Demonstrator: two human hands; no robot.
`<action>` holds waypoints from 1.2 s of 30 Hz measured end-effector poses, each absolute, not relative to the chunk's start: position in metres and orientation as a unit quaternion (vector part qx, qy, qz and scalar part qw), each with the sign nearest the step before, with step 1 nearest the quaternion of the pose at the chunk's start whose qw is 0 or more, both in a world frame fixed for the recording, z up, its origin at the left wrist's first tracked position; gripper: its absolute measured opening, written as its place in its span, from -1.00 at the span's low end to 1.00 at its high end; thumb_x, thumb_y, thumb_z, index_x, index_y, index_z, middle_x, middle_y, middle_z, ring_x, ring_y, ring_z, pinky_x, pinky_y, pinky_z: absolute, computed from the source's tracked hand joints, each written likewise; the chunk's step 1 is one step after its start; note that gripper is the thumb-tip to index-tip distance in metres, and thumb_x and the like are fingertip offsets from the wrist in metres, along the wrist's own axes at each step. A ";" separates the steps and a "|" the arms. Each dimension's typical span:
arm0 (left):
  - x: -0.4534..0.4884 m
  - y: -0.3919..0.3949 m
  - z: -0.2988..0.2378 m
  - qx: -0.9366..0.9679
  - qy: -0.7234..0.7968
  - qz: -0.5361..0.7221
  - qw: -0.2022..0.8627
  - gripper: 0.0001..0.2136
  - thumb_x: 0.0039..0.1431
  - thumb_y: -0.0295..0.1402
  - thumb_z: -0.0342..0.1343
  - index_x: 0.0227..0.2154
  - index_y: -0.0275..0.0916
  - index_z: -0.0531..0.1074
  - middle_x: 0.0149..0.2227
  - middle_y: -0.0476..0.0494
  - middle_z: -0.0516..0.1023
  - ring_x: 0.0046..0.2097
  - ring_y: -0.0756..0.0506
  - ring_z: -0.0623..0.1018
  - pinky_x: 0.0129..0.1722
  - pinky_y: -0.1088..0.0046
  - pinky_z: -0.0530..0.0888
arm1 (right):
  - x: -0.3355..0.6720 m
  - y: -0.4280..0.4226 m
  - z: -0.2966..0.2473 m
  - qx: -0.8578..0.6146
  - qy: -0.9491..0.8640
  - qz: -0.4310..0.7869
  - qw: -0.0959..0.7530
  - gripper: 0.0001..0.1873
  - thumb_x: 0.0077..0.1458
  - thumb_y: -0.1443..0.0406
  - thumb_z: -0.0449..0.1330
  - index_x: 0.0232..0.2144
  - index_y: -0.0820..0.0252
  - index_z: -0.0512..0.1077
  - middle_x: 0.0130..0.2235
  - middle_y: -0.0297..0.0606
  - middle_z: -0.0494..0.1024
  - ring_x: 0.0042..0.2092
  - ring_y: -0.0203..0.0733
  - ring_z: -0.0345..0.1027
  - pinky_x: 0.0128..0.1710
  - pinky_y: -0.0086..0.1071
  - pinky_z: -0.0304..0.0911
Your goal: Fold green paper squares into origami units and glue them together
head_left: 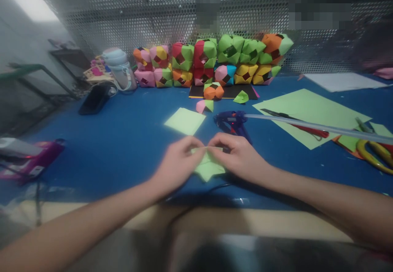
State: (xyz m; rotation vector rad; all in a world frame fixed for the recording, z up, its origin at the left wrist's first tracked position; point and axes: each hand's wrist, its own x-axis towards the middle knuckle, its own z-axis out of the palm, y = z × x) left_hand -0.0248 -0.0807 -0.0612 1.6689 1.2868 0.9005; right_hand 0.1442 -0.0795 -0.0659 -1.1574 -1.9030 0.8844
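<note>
A pale green folded paper (209,168) with pointed corners is held between both hands, above the front part of the blue table. My left hand (181,159) pinches its upper left side, thumb and fingers together. On the upper right side my right hand (238,155) grips it the same way, and the two thumbs nearly meet in the middle. Fingers cover the paper's upper edge. Just beyond the hands lies a square of pale green paper (185,121). Close behind my right hand rests a blue glue gun (231,119) with a long clear glue stick.
Stacked paper balls (204,59) line the back of the blue table (132,137). At right are a large green sheet (310,137), a red-handled tool (316,131) and yellow-handled scissors (365,149). A phone (94,100), a bottle (118,65) and a magenta device (46,161) stand left.
</note>
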 end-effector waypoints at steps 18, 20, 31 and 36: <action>-0.023 -0.074 -0.069 0.556 0.519 0.416 0.499 -0.90 -0.12 -0.48 0.07 -0.57 -0.25 0.22 -0.43 0.02 0.43 -0.40 0.04 0.39 -0.43 0.55 0.29 | 0.144 -0.074 -0.075 -0.494 -0.739 0.294 0.352 -0.89 0.07 0.29 0.06 -0.44 0.20 0.32 -0.55 -0.41 0.36 -0.52 -0.36 0.17 -0.51 -0.47 0.08; -0.021 -0.075 -0.068 0.554 0.516 0.404 0.514 -0.89 -0.11 -0.46 0.09 -0.51 -0.24 0.24 -0.47 0.05 0.39 -0.43 0.05 0.36 -0.45 0.56 0.27 | 0.145 -0.072 -0.077 -0.491 -0.741 0.290 0.355 -0.90 0.05 0.31 0.06 -0.47 0.21 0.31 -0.56 -0.40 0.36 -0.51 -0.36 0.18 -0.50 -0.47 0.08; -0.024 -0.070 -0.074 0.628 0.529 0.348 0.452 -0.92 -0.01 -0.37 0.09 -0.44 -0.28 0.40 -0.46 -0.01 0.42 -0.42 0.02 0.36 -0.41 0.52 0.30 | 0.143 -0.075 -0.077 -0.446 -0.773 0.280 0.354 -0.84 0.10 0.26 0.07 -0.48 0.22 0.30 -0.53 -0.39 0.33 -0.48 -0.36 0.16 -0.49 -0.47 0.07; -0.023 -0.072 -0.075 0.615 0.537 0.351 0.458 -0.92 -0.06 -0.41 0.10 -0.45 -0.28 0.37 -0.47 0.02 0.40 -0.44 0.04 0.35 -0.44 0.54 0.30 | 0.143 -0.075 -0.080 -0.436 -0.769 0.267 0.385 -0.84 0.09 0.32 0.06 -0.52 0.22 0.28 -0.56 -0.41 0.33 -0.50 -0.39 0.16 -0.49 -0.50 0.07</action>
